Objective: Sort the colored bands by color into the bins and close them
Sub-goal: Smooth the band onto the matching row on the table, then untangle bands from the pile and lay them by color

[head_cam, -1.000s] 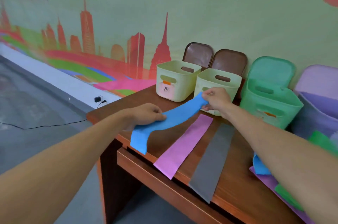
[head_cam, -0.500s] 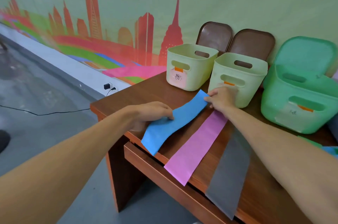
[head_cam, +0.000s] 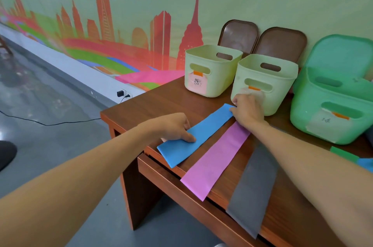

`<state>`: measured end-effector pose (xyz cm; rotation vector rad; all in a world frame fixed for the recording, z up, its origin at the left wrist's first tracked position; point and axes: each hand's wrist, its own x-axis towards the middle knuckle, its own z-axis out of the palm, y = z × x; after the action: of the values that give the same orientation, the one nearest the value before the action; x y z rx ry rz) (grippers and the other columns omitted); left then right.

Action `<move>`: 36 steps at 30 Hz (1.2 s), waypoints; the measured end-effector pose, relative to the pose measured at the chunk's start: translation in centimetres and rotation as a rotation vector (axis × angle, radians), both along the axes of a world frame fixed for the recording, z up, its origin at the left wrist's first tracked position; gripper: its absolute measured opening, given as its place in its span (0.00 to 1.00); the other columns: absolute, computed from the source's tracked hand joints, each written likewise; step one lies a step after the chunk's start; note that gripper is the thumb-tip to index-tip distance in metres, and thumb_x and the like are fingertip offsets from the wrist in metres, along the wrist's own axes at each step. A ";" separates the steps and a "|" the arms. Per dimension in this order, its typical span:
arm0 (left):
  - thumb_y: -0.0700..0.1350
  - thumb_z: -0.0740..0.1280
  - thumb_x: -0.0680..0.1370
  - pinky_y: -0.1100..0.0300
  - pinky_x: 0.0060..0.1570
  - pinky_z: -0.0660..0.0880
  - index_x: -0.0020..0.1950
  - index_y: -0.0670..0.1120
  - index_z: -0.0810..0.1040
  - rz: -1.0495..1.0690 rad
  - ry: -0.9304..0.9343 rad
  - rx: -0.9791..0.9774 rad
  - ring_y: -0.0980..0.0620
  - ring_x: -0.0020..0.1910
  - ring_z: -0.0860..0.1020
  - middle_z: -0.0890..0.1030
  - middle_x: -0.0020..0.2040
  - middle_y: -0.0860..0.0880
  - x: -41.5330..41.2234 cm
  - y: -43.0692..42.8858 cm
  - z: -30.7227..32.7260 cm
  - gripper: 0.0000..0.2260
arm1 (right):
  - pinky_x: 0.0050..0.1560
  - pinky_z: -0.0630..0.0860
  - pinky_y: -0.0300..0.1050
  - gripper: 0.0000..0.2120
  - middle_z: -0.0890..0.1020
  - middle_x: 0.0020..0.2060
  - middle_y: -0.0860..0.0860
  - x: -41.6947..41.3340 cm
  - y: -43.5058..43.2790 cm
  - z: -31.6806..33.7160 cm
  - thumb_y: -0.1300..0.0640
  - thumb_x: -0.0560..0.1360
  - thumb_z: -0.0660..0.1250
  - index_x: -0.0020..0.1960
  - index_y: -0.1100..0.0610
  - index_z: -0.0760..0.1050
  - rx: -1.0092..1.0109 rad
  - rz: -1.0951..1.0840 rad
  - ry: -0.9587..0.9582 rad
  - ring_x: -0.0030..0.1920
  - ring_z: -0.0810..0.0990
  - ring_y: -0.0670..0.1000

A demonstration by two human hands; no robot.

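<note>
A blue band [head_cam: 203, 131] lies flat on the wooden table [head_cam: 161, 105], its near end hanging over the front edge. My left hand [head_cam: 173, 125] pinches the band's left edge near the middle, thumb on top. My right hand [head_cam: 247, 109] holds its far end down in front of the second pale yellow bin [head_cam: 266, 85]. A pink band [head_cam: 218, 158] and a grey band [head_cam: 254, 190] lie parallel to its right. Another pale yellow bin [head_cam: 210, 77] stands to the left and a green bin [head_cam: 331, 117] to the right, all three open.
Two brown lids [head_cam: 238, 34] lean on the wall behind the yellow bins; the green lid [head_cam: 343, 50] stands up behind its bin. Ends of a green band [head_cam: 343, 153] and another blue band [head_cam: 366, 163] show at the right edge. A plug and cable [head_cam: 121, 93] lie by the wall.
The blue band was held raised and arched between both hands; it now lies flat on the table beside the pink band. My head has moved closer and to the left.
</note>
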<state>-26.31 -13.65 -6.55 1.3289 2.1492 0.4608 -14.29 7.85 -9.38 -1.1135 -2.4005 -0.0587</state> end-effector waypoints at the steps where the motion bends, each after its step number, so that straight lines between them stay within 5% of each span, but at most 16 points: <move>1: 0.52 0.69 0.75 0.56 0.46 0.76 0.62 0.41 0.72 -0.016 0.074 -0.014 0.47 0.50 0.78 0.78 0.53 0.46 0.0 0.0 0.1 0.21 | 0.45 0.76 0.48 0.07 0.81 0.48 0.56 0.3 -0.1 0.3 0.61 0.75 0.66 0.52 0.58 0.78 0.009 0.032 -0.002 0.48 0.78 0.56; 4: 0.56 0.69 0.74 0.52 0.45 0.76 0.60 0.45 0.67 -0.061 0.309 -0.047 0.47 0.50 0.76 0.73 0.52 0.49 0.3 -0.4 0.5 0.22 | 0.52 0.76 0.45 0.11 0.80 0.53 0.53 1.3 -0.8 1.3 0.61 0.75 0.66 0.57 0.57 0.79 0.004 0.183 -0.071 0.52 0.77 0.52; 8: 0.51 0.70 0.74 0.54 0.42 0.71 0.61 0.47 0.70 -0.169 0.574 0.060 0.48 0.50 0.74 0.71 0.57 0.48 1.8 0.1 1.2 0.19 | 0.51 0.77 0.44 0.09 0.81 0.47 0.49 3.5 -1.8 3.1 0.56 0.75 0.68 0.54 0.53 0.81 -0.149 0.322 -0.196 0.47 0.77 0.47; 13: 0.47 0.67 0.76 0.54 0.56 0.73 0.60 0.48 0.75 -0.271 0.398 0.283 0.50 0.54 0.74 0.72 0.53 0.49 5.6 1.9 1.4 0.13 | 0.52 0.75 0.40 0.07 0.83 0.46 0.49 8.6 -2.8 6.3 0.56 0.73 0.71 0.50 0.55 0.83 -0.271 0.386 -0.311 0.48 0.79 0.47; 20: 0.47 0.64 0.78 0.70 0.42 0.68 0.54 0.46 0.80 -0.378 0.143 0.401 0.57 0.45 0.75 0.80 0.48 0.51 14.0 5.0 1.8 0.08 | 0.43 0.71 0.32 0.07 0.82 0.41 0.46 18.3 -3.2 9.6 0.53 0.73 0.71 0.48 0.55 0.83 -0.275 0.272 -0.313 0.44 0.78 0.44; 24: 0.57 0.66 0.76 0.64 0.50 0.69 0.57 0.49 0.76 -0.374 0.064 0.318 0.56 0.51 0.74 0.77 0.50 0.54 18.2 6.5 1.5 0.16 | 0.51 0.76 0.41 0.10 0.85 0.45 0.49 23.2 -3.4 10.1 0.50 0.74 0.70 0.49 0.56 0.83 -0.319 0.228 -0.292 0.47 0.81 0.47; 27: 0.62 0.68 0.72 0.60 0.52 0.71 0.59 0.47 0.75 -0.338 0.071 0.211 0.53 0.52 0.74 0.77 0.53 0.52 20.3 7.1 0.8 0.24 | 0.49 0.75 0.38 0.11 0.85 0.44 0.47 26.3 -3.4 9.6 0.48 0.74 0.69 0.48 0.55 0.83 -0.348 0.222 -0.315 0.45 0.80 0.44; 33: 0.44 0.68 0.75 0.63 0.41 0.71 0.48 0.45 0.78 -0.247 0.116 0.304 0.54 0.41 0.75 0.81 0.47 0.47 21.5 7.9 1.0 0.04 | 0.48 0.71 0.34 0.12 0.84 0.48 0.48 29.6 -3.2 8.8 0.49 0.75 0.68 0.52 0.55 0.83 -0.344 0.191 -0.303 0.47 0.79 0.43; 36: 0.42 0.63 0.78 0.57 0.40 0.75 0.51 0.43 0.75 -0.203 0.078 0.368 0.49 0.41 0.79 0.81 0.44 0.45 21.6 8.2 2.1 0.05 | 0.45 0.70 0.31 0.11 0.84 0.49 0.48 29.9 -3.2 8.7 0.49 0.75 0.68 0.52 0.55 0.82 -0.333 0.207 -0.260 0.46 0.78 0.43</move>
<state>-4.68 -5.42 -4.40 1.7719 2.0266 0.7579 15.56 4.69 -0.67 -1.0421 -2.8219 0.2932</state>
